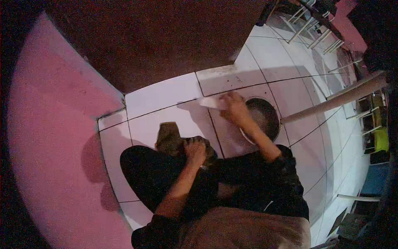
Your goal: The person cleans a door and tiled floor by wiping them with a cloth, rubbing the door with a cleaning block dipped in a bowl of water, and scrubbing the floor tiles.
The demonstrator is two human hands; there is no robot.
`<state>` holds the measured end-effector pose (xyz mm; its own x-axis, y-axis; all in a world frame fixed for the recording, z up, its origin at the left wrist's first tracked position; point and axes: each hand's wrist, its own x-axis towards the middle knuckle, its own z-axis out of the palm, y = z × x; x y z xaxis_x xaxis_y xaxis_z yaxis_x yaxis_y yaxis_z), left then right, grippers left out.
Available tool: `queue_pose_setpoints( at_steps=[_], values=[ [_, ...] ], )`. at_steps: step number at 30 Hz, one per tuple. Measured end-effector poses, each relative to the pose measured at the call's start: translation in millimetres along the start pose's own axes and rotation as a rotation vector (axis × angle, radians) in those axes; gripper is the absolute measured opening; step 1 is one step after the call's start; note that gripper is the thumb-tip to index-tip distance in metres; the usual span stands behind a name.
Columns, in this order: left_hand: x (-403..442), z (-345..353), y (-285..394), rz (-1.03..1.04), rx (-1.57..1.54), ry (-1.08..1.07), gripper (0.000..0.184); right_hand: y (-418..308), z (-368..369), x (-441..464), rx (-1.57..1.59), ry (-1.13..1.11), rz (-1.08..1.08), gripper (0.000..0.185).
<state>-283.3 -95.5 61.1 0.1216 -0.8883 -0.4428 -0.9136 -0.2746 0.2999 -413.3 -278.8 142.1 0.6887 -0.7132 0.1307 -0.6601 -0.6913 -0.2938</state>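
Over the lap, my left hand (195, 150) has its fingers curled on a dark bundled item (209, 152); an olive-brown blocky object (168, 135) lies just to its left on the tiles. My right hand (235, 108) is closed around a small white object (210, 102), blurred and too unclear to name, held out above the floor. Beneath the right wrist stands a round dark bowl or basin (265, 118) with a pale rim, partly hidden by the forearm.
White floor tiles (163, 101) spread ahead. A dark brown panel (157, 41) rises in front, a pink wall (54, 137) on the left. One pale pole (331, 99) slants in from the right. Metal-legged furniture (319, 39) stands at the upper right.
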Motion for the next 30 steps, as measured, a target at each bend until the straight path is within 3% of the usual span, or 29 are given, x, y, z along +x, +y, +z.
queue_pose_setpoints(
  at_steps=[1, 4, 6, 9, 13, 17, 23, 27, 30],
  values=[
    [-0.7, 2.2, -2.4, 0.032, 0.009, 0.079, 0.035, 23.7, -9.7, -12.5, 0.068, 0.083, 0.029, 0.052],
    [0.7, 8.3, -1.3, 0.118, -0.016, 0.315, 0.036, 35.0, -91.5, -43.9, 0.047, 0.0, 0.241, 0.048],
    [12.7, 23.7, 3.5, 0.143, -0.035, 0.39, 0.04, 62.0, -108.7, -62.6, -0.066, -0.055, 0.364, 0.048],
    [22.4, 32.7, 18.5, 0.271, -0.103, 0.53, 0.048, 111.6, -85.2, -99.5, -0.113, 0.02, 0.356, 0.05],
    [21.7, 31.1, 24.2, 0.199, -0.013, 0.673, 0.054, 142.4, -42.8, -121.7, -0.177, 0.093, 0.31, 0.05],
    [30.8, 42.5, 17.7, 0.148, -0.027, 0.686, 0.056, 164.3, 1.4, -129.4, -0.149, 0.109, 0.312, 0.048],
    [35.4, 37.0, 21.0, 0.081, -0.063, 0.624, 0.063, 152.2, 11.4, -123.6, -0.147, 0.136, 0.404, 0.047],
    [55.4, 27.9, 22.5, -0.15, -0.124, 0.71, 0.064, 122.2, -22.1, -104.9, 0.047, 0.275, 0.41, 0.049],
    [69.8, 29.9, 19.9, -0.259, -0.136, 0.743, 0.065, 119.3, -25.8, -106.7, -0.037, 0.203, 0.525, 0.052]
  ],
)
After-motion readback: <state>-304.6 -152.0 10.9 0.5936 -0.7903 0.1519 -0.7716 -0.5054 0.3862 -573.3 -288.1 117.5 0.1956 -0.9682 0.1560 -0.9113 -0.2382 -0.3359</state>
